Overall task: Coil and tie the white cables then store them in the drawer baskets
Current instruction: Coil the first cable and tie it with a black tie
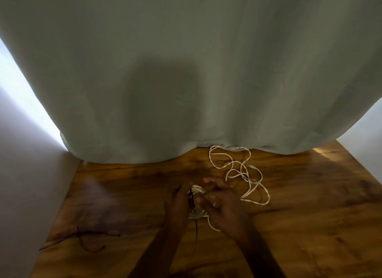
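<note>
A small coil of white cable sits between my two hands on the wooden floor. My left hand grips the coil's left side together with a thin black tie that hangs down toward me. My right hand holds the coil's right side, fingers curled over the cable. A loose tangle of white cable trails from the coil to the far right, up to the curtain's hem.
A pale green curtain fills the upper view and reaches the floor. White walls stand at the left and far right. Several thin black ties lie on the floor at the lower left.
</note>
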`<state>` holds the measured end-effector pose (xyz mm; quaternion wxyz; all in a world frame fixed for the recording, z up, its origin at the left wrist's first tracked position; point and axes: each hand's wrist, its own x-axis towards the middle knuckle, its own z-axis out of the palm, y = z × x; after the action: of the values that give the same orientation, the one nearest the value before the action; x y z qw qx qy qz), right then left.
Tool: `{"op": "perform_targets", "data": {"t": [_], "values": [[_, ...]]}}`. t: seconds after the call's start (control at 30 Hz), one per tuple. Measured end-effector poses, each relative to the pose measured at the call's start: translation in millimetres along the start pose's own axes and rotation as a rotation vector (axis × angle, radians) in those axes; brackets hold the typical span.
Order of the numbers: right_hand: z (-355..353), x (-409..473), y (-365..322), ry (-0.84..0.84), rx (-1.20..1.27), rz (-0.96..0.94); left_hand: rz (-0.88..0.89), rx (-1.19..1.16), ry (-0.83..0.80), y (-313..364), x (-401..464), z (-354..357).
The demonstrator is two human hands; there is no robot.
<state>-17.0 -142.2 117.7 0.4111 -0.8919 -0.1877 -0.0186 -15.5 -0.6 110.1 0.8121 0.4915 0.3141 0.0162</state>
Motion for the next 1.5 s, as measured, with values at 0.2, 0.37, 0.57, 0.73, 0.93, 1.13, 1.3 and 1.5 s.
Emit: {"op": "perform_targets", "data": {"t": [0.2,0.37,0.57,0.73,0.93,1.13,1.3,1.5], "values": [[16,0,-7,-0.065,-0.421,0.203,-0.006,0.015,-0.048,1,4,4],[27,10,-1,-0.034,-0.187,0.228,0.001,0.017,-0.096,2,4,7],[33,13,-4,0.140,0.105,0.240,0.052,0.024,-0.139,3,5,7],[28,16,-10,0.124,0.234,0.336,0.181,0.106,-0.115,1,12,6],[5,16,-25,-0.048,0.865,0.637,0.338,0.214,-0.223,1,10,-8],[-14,22,-33,0.014,1.264,0.755,0.388,0.236,-0.330,-4,6,-15],[-28,27,-39,-0.013,1.286,0.715,0.482,0.316,-0.377,-6,4,-16],[-22,30,-35,0.056,1.253,0.754,0.434,0.337,-0.322,-5,3,-10]]}}
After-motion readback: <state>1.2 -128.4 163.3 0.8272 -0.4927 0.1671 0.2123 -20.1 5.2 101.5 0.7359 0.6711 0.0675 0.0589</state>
